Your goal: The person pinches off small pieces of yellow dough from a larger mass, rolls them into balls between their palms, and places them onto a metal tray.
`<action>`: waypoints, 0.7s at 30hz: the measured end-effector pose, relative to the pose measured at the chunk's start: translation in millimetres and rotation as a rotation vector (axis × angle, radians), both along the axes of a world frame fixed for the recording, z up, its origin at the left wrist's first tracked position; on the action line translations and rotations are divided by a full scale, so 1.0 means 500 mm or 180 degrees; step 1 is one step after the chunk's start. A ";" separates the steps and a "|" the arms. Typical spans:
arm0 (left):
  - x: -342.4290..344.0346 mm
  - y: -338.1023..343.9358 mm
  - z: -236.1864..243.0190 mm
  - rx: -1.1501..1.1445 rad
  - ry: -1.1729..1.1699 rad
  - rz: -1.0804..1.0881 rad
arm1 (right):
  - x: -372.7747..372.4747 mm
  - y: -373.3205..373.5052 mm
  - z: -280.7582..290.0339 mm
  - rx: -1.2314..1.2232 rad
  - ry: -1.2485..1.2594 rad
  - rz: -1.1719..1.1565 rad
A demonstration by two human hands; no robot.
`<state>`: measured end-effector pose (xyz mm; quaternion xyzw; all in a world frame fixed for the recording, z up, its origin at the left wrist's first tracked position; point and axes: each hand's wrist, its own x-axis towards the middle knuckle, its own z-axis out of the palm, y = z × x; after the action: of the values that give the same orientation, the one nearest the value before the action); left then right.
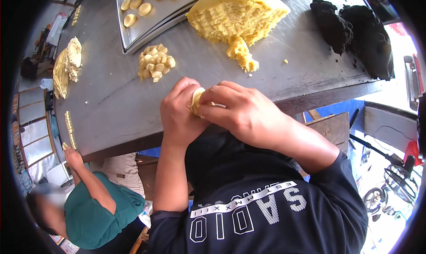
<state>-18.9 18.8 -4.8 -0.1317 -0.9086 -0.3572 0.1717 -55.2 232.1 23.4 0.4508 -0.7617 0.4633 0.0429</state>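
Just above the near edge of the table, both my hands are closed around one small piece of pale dough [195, 101]. My left hand [177, 114] cups it from the left, fingers curled. My right hand [243, 114] pinches it from the right with thumb and fingertips. Most of the piece is hidden by my fingers, so I cannot tell its full shape. Beyond my left hand lies a heap of small pale dough lumps [156, 62]. A large crumbly yellow mound [235, 14] sits farther off, with a loose yellow chunk [242, 54] at its near side.
A metal tray [153, 27] with several round dough balls stands at the far left of the grey table [115, 90]. Dark black lumps [366, 41] lie at the right end. At the left, a co-worker in green [100, 209] works beside a dough strip [70, 130] and a dough mass [67, 68].
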 end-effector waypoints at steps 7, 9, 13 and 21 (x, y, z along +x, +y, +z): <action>0.014 -0.014 0.025 0.0698 -0.1108 -0.0788 | -0.035 -0.008 0.015 -0.0048 -0.0787 -0.0391; 0.015 -0.001 0.003 0.0574 -0.0784 -0.0634 | -0.032 -0.023 0.000 0.0107 -0.0605 -0.0442; 0.021 -0.005 0.001 0.0995 -0.0707 -0.0544 | -0.017 0.013 0.057 0.0697 -0.0382 -0.0624; 0.010 -0.036 0.009 0.3308 -0.1729 -0.0700 | -0.035 0.108 -0.007 0.1383 0.0767 -0.1556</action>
<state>-14.0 0.9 -0.1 -0.0277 -0.6071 -0.7916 -0.0630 -72.6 286.2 19.7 0.3052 -0.9175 0.2098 0.1452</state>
